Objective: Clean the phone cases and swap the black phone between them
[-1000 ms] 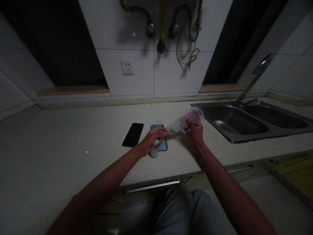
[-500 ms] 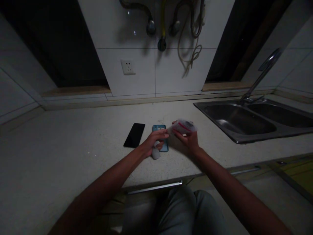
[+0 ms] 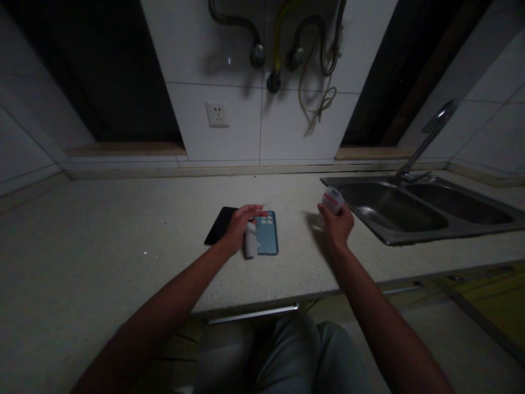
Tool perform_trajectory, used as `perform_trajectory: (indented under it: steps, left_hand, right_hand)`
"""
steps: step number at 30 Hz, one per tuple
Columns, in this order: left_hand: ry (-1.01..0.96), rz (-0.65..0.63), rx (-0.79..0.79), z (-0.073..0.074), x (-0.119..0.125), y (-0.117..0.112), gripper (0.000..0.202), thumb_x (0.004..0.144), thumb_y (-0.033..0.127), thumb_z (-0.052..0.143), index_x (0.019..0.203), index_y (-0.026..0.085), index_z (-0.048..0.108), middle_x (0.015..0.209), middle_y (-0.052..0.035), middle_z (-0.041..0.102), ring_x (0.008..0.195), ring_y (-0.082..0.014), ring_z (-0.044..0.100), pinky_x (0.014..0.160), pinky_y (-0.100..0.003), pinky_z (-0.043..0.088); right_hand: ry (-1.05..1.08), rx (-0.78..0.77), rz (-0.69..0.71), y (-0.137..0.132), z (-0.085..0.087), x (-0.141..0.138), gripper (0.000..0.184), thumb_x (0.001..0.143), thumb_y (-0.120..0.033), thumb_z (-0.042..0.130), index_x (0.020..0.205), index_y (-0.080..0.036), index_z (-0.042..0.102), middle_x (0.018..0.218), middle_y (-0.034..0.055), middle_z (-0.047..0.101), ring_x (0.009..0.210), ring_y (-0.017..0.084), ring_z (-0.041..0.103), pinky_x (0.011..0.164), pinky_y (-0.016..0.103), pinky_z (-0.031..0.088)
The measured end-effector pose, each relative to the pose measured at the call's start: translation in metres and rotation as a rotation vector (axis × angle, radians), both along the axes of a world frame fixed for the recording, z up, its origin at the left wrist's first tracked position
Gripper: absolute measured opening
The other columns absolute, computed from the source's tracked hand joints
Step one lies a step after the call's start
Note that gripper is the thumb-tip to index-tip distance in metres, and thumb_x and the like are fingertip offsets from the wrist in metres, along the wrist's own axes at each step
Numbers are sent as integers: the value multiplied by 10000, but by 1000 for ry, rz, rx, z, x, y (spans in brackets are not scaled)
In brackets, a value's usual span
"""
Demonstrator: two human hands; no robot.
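My left hand is above the left side of the blue phone case, fingers reaching right. A limp white piece like tissue or cloth hangs from its grip, covering part of the case. Partly hidden behind this hand is a black-screened phone, flat on the counter. My right hand is raised near the sink's left corner. Its thumb and fingers pinch a small translucent plastic bag with a red stripe; what is inside cannot be made out.
A steel double sink with a tall faucet is set into the white counter at right. Pipes and a looped cord hang on the tiled wall above a socket. A drawer handle runs below the front edge.
My hands have moved apart. The right one has carried the plastic bag rightward towards the sink; the left one has shifted left with the white piece, baring more of the phone case.
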State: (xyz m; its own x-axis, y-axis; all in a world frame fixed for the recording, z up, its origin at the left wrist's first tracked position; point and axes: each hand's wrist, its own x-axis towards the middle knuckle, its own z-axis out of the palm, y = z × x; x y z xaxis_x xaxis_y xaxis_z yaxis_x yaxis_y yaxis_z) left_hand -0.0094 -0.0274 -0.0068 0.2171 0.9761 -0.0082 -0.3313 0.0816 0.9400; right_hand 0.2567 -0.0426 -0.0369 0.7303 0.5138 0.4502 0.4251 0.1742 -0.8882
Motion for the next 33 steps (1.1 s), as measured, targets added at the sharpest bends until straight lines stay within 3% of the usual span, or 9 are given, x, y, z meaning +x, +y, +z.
perform_trajectory:
  steps: [3, 11, 16, 18, 20, 23, 26, 30, 33]
  left_hand:
    - [-35, 100, -5, 0, -4, 6, 299, 581, 266, 775, 848, 148, 715, 755, -38, 709, 621, -122, 538, 579, -237, 396]
    - [-167, 128, 30, -1, -4, 11, 313, 554, 222, 682, 852, 134, 716, 840, -62, 681, 845, -189, 601, 774, -294, 450]
    - [-189, 115, 19, -10, -6, 19, 424, 504, 123, 622, 921, 146, 694, 958, -76, 673, 932, -197, 597, 792, -292, 445]
    - [-179, 117, 42, -14, -5, 20, 497, 479, 76, 631, 967, 155, 680, 986, -67, 667, 965, -185, 594, 807, -278, 438]
    - [-175, 93, 67, -15, -4, 19, 547, 468, 48, 653, 1002, 162, 670, 1001, -61, 666, 975, -175, 594, 821, -272, 437]
    - [-187, -11, 70, -12, -2, 12, 572, 484, 48, 733, 1038, 173, 669, 1037, -67, 678, 950, -172, 609, 825, -286, 459]
    - [-201, -119, 66, -7, 1, 2, 573, 518, 72, 802, 1067, 179, 674, 1080, -80, 689, 969, -184, 631, 851, -311, 482]
    - [-192, -132, 60, -3, 2, -4, 561, 538, 107, 834, 1075, 160, 676, 1048, -88, 708, 926, -180, 653, 821, -301, 495]
    - [-159, -32, 63, -2, 1, 0, 513, 540, 165, 838, 1026, 151, 673, 985, -84, 720, 829, -172, 665, 763, -297, 494]
  right_hand:
    - [5, -37, -40, 0, -4, 6, 444, 657, -556, 733, 829, -158, 636, 756, 20, 638, 684, 182, 538, 691, 326, 446]
    - [43, -40, -7, 0, -8, -1, 522, 653, -543, 746, 985, -211, 519, 908, 29, 627, 785, 203, 580, 755, 369, 478]
    - [-180, 276, -239, -10, 1, -4, 472, 783, -500, 651, 1126, -211, 502, 1055, 83, 576, 975, 247, 573, 868, 437, 480]
    - [-288, 398, -285, -16, 2, -11, 378, 858, -481, 557, 1120, -212, 516, 1008, 81, 560, 938, 243, 576, 837, 438, 487]
    - [-362, 392, -120, -20, 0, -24, 295, 880, -473, 528, 1016, -212, 555, 886, 56, 559, 799, 211, 569, 740, 390, 496]
    - [-423, 153, 528, -19, -3, -53, 282, 858, -423, 610, 1040, -208, 605, 810, 34, 603, 675, 166, 554, 650, 325, 488]
    - [-214, -49, 992, -9, -1, -78, 493, 832, -435, 671, 1269, -234, 562, 1102, 77, 644, 684, 131, 567, 605, 283, 481]
    - [93, -159, 1271, 6, 7, -93, 479, 746, -478, 755, 1130, -204, 668, 927, 37, 678, 666, 125, 556, 559, 241, 436]
    - [191, -223, 1249, 11, 10, -93, 382, 663, -492, 813, 800, -156, 694, 652, -19, 602, 542, 97, 472, 513, 236, 369]
